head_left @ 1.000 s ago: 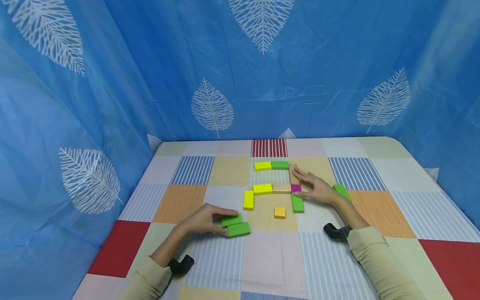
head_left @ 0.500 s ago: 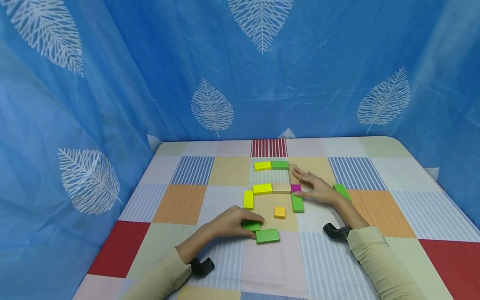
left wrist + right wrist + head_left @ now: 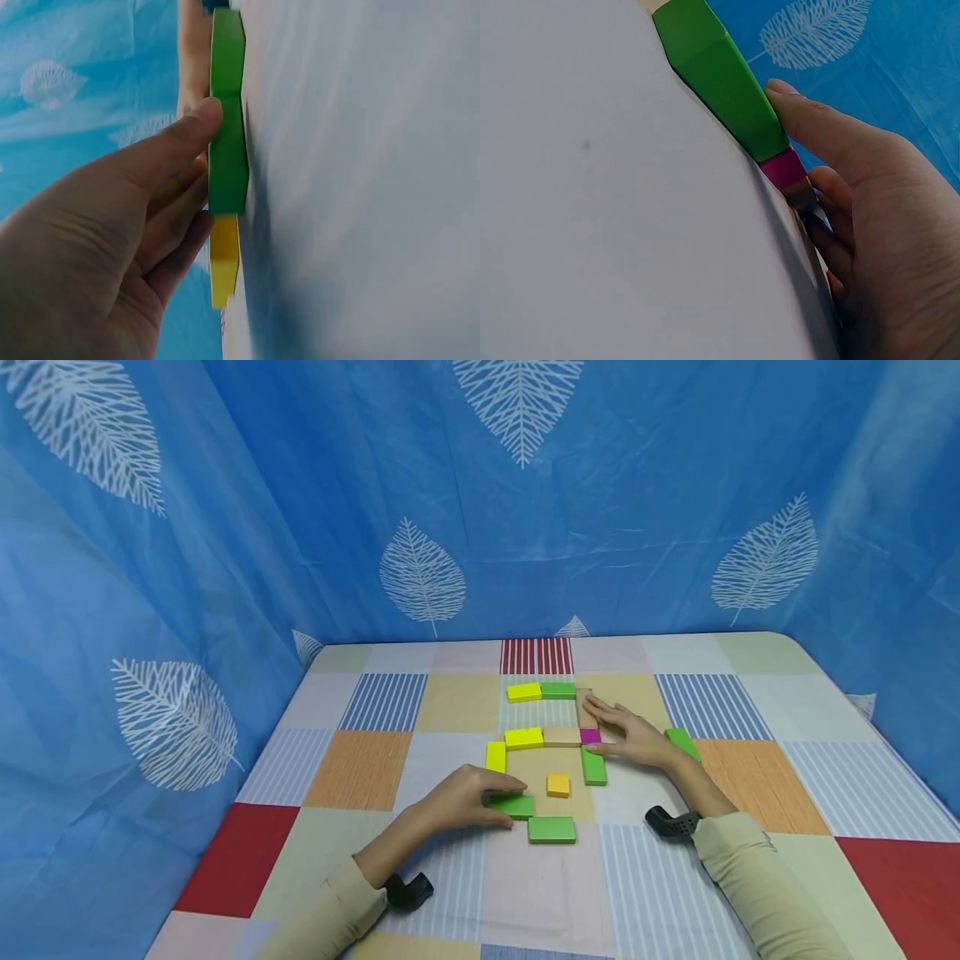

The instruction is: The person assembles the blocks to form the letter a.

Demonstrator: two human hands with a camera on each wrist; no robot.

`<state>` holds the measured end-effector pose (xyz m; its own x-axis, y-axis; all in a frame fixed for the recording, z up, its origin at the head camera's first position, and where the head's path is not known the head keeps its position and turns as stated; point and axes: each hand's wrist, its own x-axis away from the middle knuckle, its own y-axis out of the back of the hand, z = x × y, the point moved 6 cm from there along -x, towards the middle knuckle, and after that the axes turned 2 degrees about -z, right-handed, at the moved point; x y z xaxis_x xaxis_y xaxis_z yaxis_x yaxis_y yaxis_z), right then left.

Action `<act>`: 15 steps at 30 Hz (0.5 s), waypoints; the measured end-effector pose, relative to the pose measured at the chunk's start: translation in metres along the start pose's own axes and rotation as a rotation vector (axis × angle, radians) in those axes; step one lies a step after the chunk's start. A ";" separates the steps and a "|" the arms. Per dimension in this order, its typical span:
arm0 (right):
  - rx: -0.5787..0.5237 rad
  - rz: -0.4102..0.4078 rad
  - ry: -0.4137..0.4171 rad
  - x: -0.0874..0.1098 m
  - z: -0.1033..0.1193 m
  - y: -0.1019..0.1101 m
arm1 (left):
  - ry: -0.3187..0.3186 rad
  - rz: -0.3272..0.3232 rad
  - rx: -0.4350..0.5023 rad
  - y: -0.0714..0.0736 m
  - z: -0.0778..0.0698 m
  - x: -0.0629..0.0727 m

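My left hand (image 3: 467,798) holds a green block (image 3: 516,807) between thumb and fingers, low on the cloth. In the left wrist view the thumb lies against that green block (image 3: 228,161). A second green block (image 3: 552,830) lies in front of it, to the right. My right hand (image 3: 639,740) rests at the right side of the arrangement, its fingers spread over an upright-running tan block (image 3: 583,702). Its thumb is at a green block (image 3: 593,768), just below a small magenta block (image 3: 590,737). In the right wrist view the thumb touches the green block (image 3: 727,82).
A yellow block (image 3: 523,738) and a tan block (image 3: 562,737) join the magenta one in a row. Behind lie another yellow block (image 3: 523,692) and green block (image 3: 558,691). A small orange block (image 3: 558,786) sits mid-arrangement. One green block (image 3: 683,744) lies beyond the right wrist.
My left hand has moved right with the green blocks, bringing them below the yellow block. The front green block has slid further right than the held one. The right hand stays in place.
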<state>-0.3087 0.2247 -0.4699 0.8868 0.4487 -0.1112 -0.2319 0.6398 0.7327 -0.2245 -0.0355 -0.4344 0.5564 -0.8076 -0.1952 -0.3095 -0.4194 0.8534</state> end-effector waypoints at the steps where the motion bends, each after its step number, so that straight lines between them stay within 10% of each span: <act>1: 0.002 0.000 0.001 0.000 0.000 0.000 | 0.008 -0.004 -0.008 0.002 0.002 0.004; 15: 0.011 0.002 0.017 -0.002 -0.002 -0.002 | -0.018 0.013 -0.039 0.000 0.008 0.004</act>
<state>-0.3107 0.2244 -0.4726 0.8796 0.4602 -0.1209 -0.2291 0.6323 0.7401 -0.2287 -0.0420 -0.4386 0.5387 -0.8202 -0.1923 -0.2857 -0.3926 0.8742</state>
